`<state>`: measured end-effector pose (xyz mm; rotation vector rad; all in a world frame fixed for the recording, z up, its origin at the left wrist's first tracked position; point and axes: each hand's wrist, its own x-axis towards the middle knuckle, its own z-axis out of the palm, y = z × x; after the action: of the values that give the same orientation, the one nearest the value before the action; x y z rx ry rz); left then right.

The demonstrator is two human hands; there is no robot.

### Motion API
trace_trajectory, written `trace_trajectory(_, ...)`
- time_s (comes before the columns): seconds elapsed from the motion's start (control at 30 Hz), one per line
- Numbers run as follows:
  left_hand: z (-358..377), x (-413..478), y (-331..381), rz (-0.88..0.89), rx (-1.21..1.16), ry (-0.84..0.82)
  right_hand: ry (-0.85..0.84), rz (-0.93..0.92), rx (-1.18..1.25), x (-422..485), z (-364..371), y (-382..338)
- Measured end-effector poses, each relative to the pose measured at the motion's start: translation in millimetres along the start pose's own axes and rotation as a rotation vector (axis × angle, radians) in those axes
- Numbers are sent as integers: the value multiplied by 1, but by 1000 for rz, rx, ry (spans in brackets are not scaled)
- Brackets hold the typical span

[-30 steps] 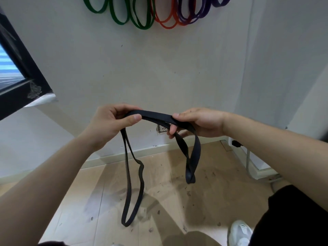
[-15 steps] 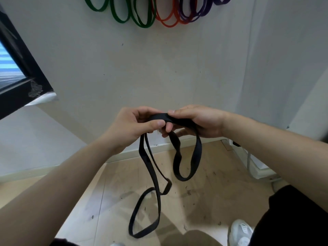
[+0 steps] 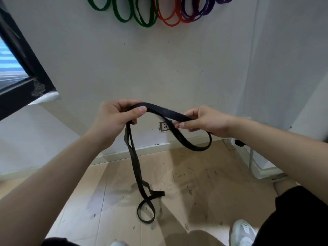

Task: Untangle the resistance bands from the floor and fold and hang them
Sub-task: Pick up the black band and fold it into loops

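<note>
Both hands, left [image 3: 113, 119] and right [image 3: 204, 121], grip the flat black rubber resistance band [image 3: 166, 113] stretched between them, its twisted tail hanging below the left.

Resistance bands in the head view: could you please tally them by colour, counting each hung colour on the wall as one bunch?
Black band, gripped by the left hand and the right hand: 1
Green bunch: 1
Orange bunch: 1
Purple bunch: 1
Total: 4
Bands within a bunch overlap too much to count.
</note>
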<state>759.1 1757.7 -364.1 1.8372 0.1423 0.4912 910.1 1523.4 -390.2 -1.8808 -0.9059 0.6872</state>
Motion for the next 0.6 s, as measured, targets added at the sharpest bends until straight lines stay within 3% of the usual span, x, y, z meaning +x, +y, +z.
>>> trace_trajectory(0.1, 0, 2, 1, -9, -47, 41, 92, -44, -275, 2, 6, 6)
trace_trajectory(0.2, -1, 2, 1, 5, -58, 86, 110, -48, -324, 6, 6, 10)
trace_trajectory(0.43, -1, 2, -1, -17, -75, 98, 115, -27, -35, 7, -3, 14)
trace_trajectory(0.6, -4, 2, -1, -26, -98, 103, 12, -5, 242, 4, -9, 12)
